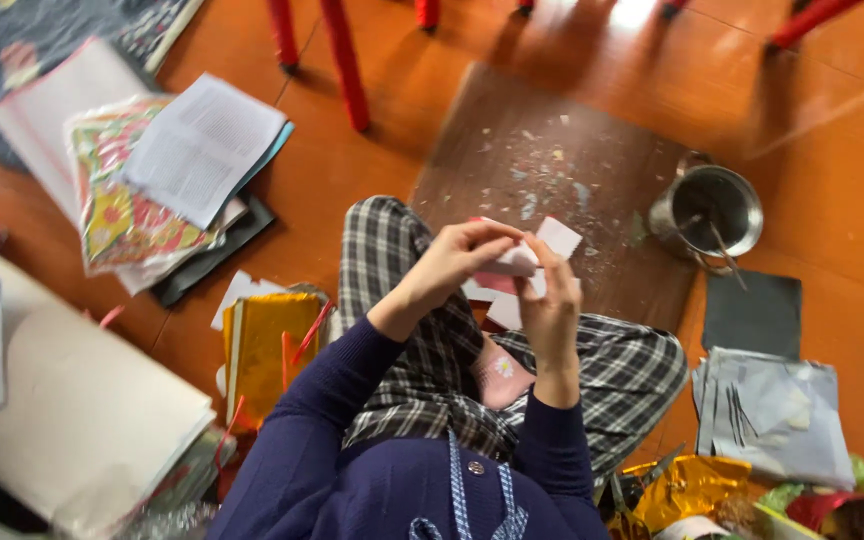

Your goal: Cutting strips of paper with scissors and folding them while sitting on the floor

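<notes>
White and pink paper pieces (pixel 530 262) sit pinched between both hands at the middle of the view, just above the lap. The left hand (pixel 457 258) closes its fingers over the top edge of the small stack from ten o'clock, and the right hand (pixel 550 305) grips the same stack from five o'clock, thumb and fingers pressed to it. The person sits cross-legged in checked trousers (pixel 402 330) and a dark blue sleeve (pixel 322 440) on an orange floor (pixel 332 190).

At twelve o'clock from the hands lies a brown work board (pixel 552 130) dusted with small paper scraps, which suggests cutting or trimming is well under way; the pieces in hand look only partly assembled, though blur hides the detail. At three o'clock stands a metal pot (pixel 712 212) with thin tools leaning in it. A dark grey sheet (pixel 752 315) and a pile of grey papers (pixel 777 415) lie at four o'clock, crumpled gold foil (pixel 687 490) at five. Gold-covered card (pixel 262 345) rests at eight o'clock, a stack of patterned and printed sheets (pixel 167 170) at ten, and a large cream board (pixel 72 400) at eight, well apart. Much material appears unused.
</notes>
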